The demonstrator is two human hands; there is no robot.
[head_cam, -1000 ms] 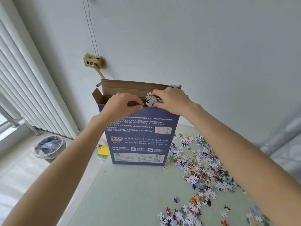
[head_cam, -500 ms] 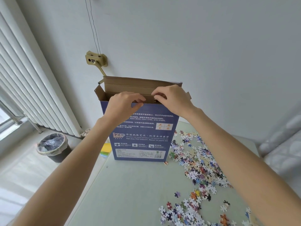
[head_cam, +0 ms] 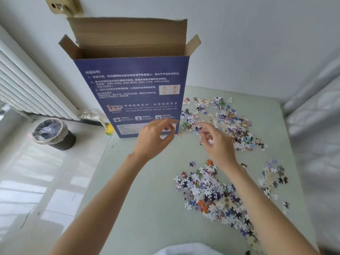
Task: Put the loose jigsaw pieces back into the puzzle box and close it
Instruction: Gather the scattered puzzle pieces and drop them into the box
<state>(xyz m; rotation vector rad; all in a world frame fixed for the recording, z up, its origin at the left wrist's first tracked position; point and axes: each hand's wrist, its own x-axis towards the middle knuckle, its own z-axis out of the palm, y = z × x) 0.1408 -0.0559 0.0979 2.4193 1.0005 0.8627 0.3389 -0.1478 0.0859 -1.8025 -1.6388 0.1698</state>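
- My left hand (head_cam: pixel 155 138) hangs in front of the lower face of the puzzle box (head_cam: pixel 132 92), fingers loosely spread, holding nothing.
- My right hand (head_cam: pixel 216 142) reaches over the far heap of jigsaw pieces (head_cam: pixel 226 118), fingers relaxed and parted; it is blurred, and I cannot tell whether a piece is caught under the fingertips.
- The box stands upright on the pale green table (head_cam: pixel 143 199), top flaps open, with the pieces scattered to its right and a second heap (head_cam: pixel 211 192) nearer me.
- Handling, as I judge it: pieces are light, thin card and slide easily; best scooped in handfuls from underneath the heap. The box is stiff corrugated card, tall and narrow, so liable to tip; steady it by a side wall.
- Legible print: "LZP" logo, "Net size:700*500mm About 14 years old", codes "A001-A250", "D751-D1000". The remaining lines are Chinese text, too soft to read.
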